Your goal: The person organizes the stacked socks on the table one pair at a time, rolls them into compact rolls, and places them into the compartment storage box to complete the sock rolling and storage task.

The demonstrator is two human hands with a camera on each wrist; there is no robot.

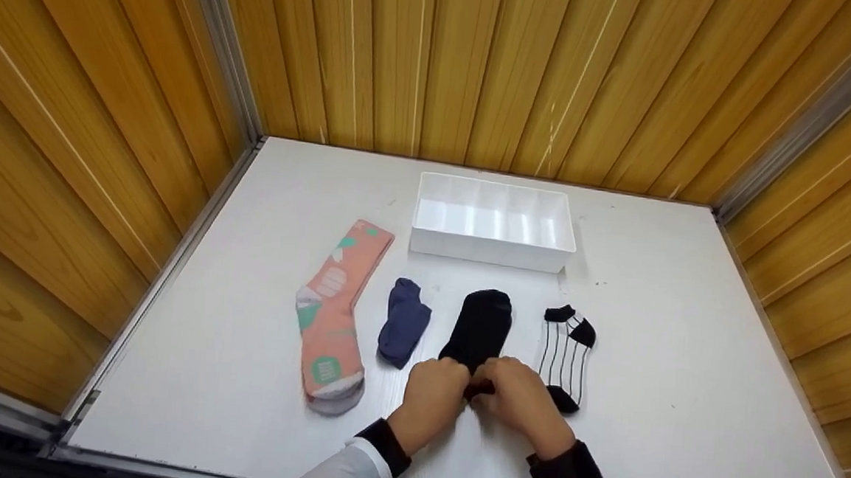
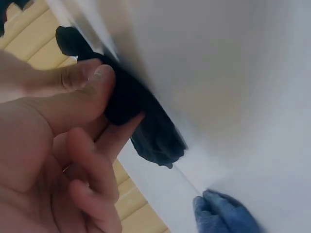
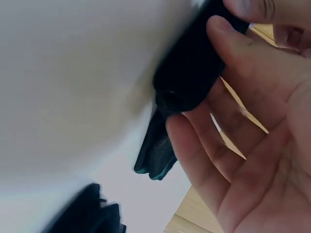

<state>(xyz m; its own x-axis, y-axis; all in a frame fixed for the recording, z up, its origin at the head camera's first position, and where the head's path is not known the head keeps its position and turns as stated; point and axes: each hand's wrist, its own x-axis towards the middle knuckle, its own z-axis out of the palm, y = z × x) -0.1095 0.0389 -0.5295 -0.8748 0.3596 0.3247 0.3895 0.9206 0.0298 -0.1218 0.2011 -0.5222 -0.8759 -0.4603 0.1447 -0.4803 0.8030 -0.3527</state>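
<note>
A black sock [image 1: 485,320] lies lengthwise on the white table, its near end rolled up. Both hands grip that rolled end, close together. My left hand [image 1: 434,395] pinches the roll [image 2: 124,99] between thumb and fingers, its other fingers curled loosely below. From the right side, my right hand [image 1: 523,396] holds the same roll [image 3: 187,70] with its thumb and fingers. Flat cloth of the sock stretches out beyond the roll. Left of it is a navy blue sock [image 1: 404,326], folded or bunched. A sheer sock with black stripes [image 1: 566,355] lies beside the right hand, partly covered by it.
A long pink sock [image 1: 335,322] with green and white patches lies farther left. Behind the socks stands a white box [image 1: 491,250] with low walls. Wood-patterned panels [image 1: 451,63] enclose the white table [image 1: 685,343] at the back and sides.
</note>
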